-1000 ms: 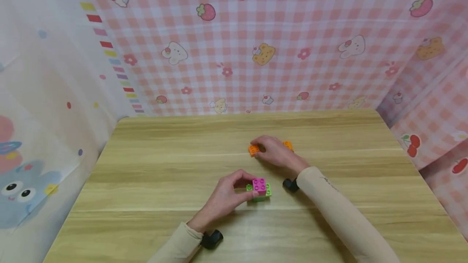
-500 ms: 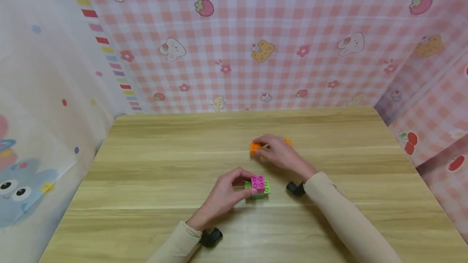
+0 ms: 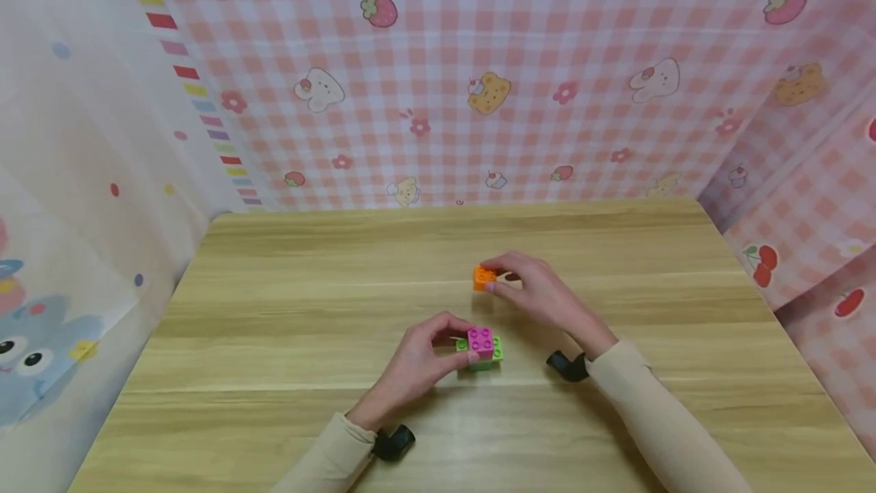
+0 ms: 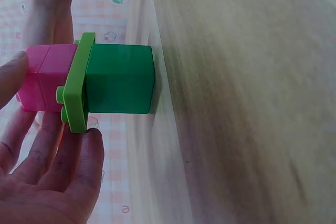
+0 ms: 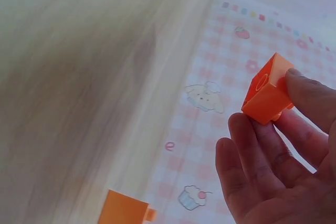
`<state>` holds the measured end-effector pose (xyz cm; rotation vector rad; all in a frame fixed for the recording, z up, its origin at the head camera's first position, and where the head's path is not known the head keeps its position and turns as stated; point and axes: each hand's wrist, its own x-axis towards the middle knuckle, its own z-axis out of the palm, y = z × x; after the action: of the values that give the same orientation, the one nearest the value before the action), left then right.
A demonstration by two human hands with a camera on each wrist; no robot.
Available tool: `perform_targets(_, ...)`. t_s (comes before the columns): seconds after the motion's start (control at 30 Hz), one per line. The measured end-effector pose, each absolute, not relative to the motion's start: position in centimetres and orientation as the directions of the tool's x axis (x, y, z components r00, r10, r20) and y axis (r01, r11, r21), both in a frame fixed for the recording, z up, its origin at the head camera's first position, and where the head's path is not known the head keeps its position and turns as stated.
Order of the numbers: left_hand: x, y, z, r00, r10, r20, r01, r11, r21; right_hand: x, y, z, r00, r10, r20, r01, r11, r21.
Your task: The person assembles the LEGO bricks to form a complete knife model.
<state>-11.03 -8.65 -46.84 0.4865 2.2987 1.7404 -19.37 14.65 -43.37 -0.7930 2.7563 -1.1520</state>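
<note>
A small stack of toy building bricks stands on the wooden table (image 3: 294,371): a dark green block (image 4: 121,78) at the bottom, a light green plate (image 4: 80,85) across it, and pink bricks (image 3: 480,341) on top. My left hand (image 3: 426,352) grips the pink part between thumb and fingers. Farther back, my right hand (image 3: 544,295) pinches an orange brick (image 3: 484,278) by its sides. The right wrist view shows this brick's hollow underside, raised off the table. Another orange brick (image 5: 124,209) sits on the table at that view's bottom edge; in the head view the right hand hides it.
A pink checked cloth (image 3: 383,97) hangs along the table's back edge, and a pale printed cloth (image 3: 89,135) hangs at the left. Black wrist cameras (image 3: 394,443) sit on both wrists, below the beige sleeves.
My right hand has lifted the orange brick from the table and drawn it slightly right, tilting it. The left hand stays on the stack. The head view has shifted slightly.
</note>
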Motion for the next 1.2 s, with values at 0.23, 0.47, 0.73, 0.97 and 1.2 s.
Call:
perform_targets(0.23,-11.0,-8.7,-46.8,-0.923,0.383,0.021,0.125,0.248,0.961,-18.2,14.9,-42.5,-0.849,-0.490,0.200,-0.481,0.558,-0.676)
perform_targets(0.47,-11.0,-8.7,-46.8,-0.923,0.384,0.018,0.121,0.246,0.962,-16.9,15.0,-41.6,-0.835,-0.494,0.241,-0.506,0.520,-0.688)
perform_targets(0.73,-11.0,-8.7,-46.9,-0.918,0.396,0.013,0.118,0.241,0.963,-15.8,15.1,-41.0,-0.816,-0.510,0.272,-0.539,0.501,-0.677)
perform_targets(0.97,-11.0,-8.7,-46.9,-0.915,0.404,0.018,0.122,0.233,0.965,-14.9,15.3,-40.6,-0.808,-0.519,0.279,-0.551,0.497,-0.670)
perform_targets(1.2,-11.1,-8.7,-46.9,-0.914,0.406,0.024,0.129,0.234,0.964,-14.3,15.4,-40.8,-0.797,-0.535,0.279,-0.564,0.496,-0.660)
